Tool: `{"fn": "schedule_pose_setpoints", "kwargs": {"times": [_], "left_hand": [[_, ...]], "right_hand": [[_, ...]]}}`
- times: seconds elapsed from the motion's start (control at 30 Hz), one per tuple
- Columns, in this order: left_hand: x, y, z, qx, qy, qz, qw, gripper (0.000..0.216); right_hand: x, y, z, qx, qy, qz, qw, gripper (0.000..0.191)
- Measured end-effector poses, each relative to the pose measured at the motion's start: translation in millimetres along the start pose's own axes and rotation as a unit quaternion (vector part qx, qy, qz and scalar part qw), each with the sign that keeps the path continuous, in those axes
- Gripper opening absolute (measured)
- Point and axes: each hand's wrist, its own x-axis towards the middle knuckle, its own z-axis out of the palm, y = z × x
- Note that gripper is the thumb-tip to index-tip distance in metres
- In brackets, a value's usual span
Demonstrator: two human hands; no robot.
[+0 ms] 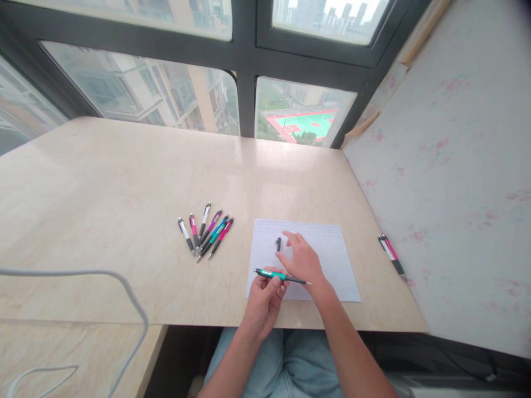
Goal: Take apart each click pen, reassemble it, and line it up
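Above the sheet (336,260), left hand (264,298) grips green pen (271,273); right hand (305,263) hovers.

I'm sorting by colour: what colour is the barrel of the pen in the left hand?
The pen is teal green; head view.

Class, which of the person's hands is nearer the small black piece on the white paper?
Right. The right hand is just right of the small black piece, fingertips almost at it; the left hand is farther back, gripping the green pen.
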Motion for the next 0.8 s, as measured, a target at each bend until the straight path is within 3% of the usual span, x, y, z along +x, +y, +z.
{"fn": "schedule_pose_setpoints", "kwargs": {"times": [0.17,0.33,0.43,0.57,0.8], "left_hand": [[0.2,0.0,3.0,0.000,-0.003,-0.012,1.000,0.022],[-0.2,0.9,4.9,0.013,0.003,-0.009,1.000,0.023],[-0.2,0.7,4.4,0.023,0.010,-0.008,1.000,0.023],[0.3,-0.1,3.3,0.046,0.001,-0.004,0.999,0.019],[0.7,-1.0,6.7,0.097,-0.002,0.010,0.995,0.018]], "right_hand": [[9.2,-4.5,5.5,-0.045,-0.032,0.011,0.998,0.038],[-0.6,9.7,-1.7,0.014,0.013,0.023,1.000,0.029],[-22.8,25.3,-13.3,0.108,0.047,0.039,0.992,0.031],[-67.4,46.2,-34.7,0.221,0.024,0.070,0.973,0.032],[-117.1,56.4,-70.6,0.295,0.043,0.084,0.951,0.020]]}}
